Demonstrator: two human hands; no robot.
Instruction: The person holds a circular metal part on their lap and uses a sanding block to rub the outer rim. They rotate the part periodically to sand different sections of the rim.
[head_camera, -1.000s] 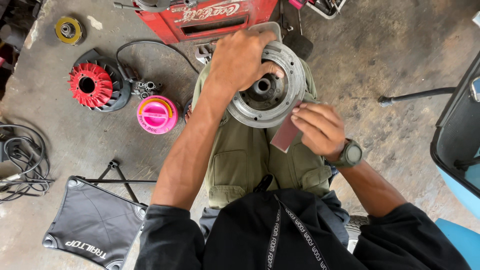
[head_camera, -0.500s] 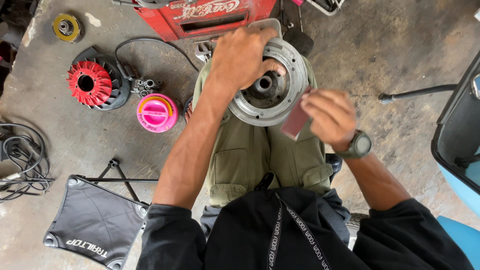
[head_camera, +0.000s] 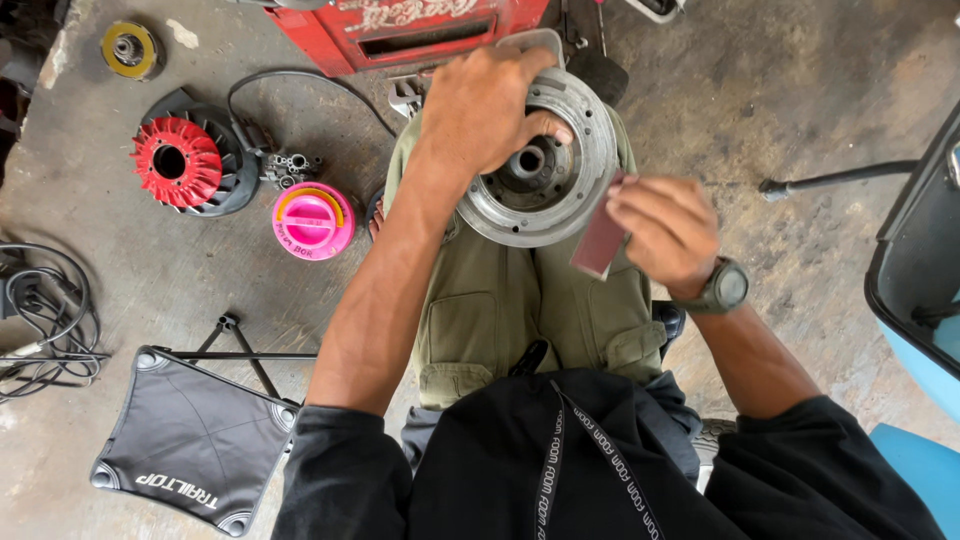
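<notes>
Fingers of left hand (head_camera: 490, 110) clamp grey metal rotor (head_camera: 560, 190) on lap, thumb inside | right hand (head_camera: 660, 225) pinches reddish sanding strip (head_camera: 600, 240) against rotor's rim | rim looks dull, sanding seemingly mid-way | pink lid (head_camera: 312, 220), red fan (head_camera: 178, 163) on concrete floor (head_camera: 800, 120) nearby

Head view, steeply downward (probably seated), close over lap.

Soft, even daylight fills the scene; shadows on the concrete floor (head_camera: 800, 230) are faint. The right hand (head_camera: 665, 228) is slightly motion-blurred, the rest sharp, with no glare.
</notes>
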